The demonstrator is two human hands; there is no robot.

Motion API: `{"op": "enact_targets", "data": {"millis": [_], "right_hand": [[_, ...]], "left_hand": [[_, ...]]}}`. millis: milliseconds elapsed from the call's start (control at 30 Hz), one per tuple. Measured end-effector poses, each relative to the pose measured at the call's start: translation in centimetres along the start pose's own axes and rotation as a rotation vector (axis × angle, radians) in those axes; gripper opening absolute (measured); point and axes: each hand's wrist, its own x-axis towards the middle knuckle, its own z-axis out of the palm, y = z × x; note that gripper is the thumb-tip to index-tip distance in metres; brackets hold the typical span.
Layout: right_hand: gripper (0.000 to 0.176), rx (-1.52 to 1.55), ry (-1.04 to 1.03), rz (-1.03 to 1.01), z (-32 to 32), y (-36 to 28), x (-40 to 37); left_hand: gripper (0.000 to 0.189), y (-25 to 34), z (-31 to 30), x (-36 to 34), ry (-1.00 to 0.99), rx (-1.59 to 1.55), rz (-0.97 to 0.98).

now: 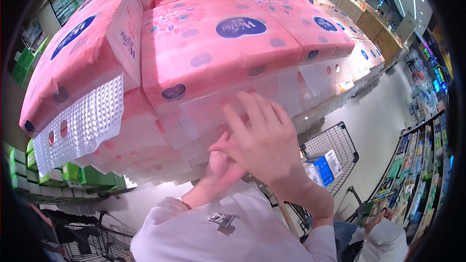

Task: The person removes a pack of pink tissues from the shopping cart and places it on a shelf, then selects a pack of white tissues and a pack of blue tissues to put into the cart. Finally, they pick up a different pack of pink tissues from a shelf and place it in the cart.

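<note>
Apparently the pink tissue pack (218, 43), lying on top of the stack, is being steadied: the right hand (262, 140) is laid flat on its front, fingers spread, nothing clasped, while the left hand (219, 165) is tucked beneath, its grip half hidden and not to be told. A firmer hold on both sides is probably called for, as a tilted pack (82, 48) leans just beside; open room is left only rightwards, past the shopping cart (335, 148), on the aisle floor (383, 116)
</note>
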Motion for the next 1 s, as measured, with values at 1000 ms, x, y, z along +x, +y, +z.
{"op": "enact_targets", "data": {"millis": [1000], "right_hand": [[0.025, 0.178, 0.114, 0.022, -5.3, -1.4, -12.0]], "left_hand": [[0.076, 3.1, -0.1, -5.1, -0.042, 0.288, 0.204]]}}
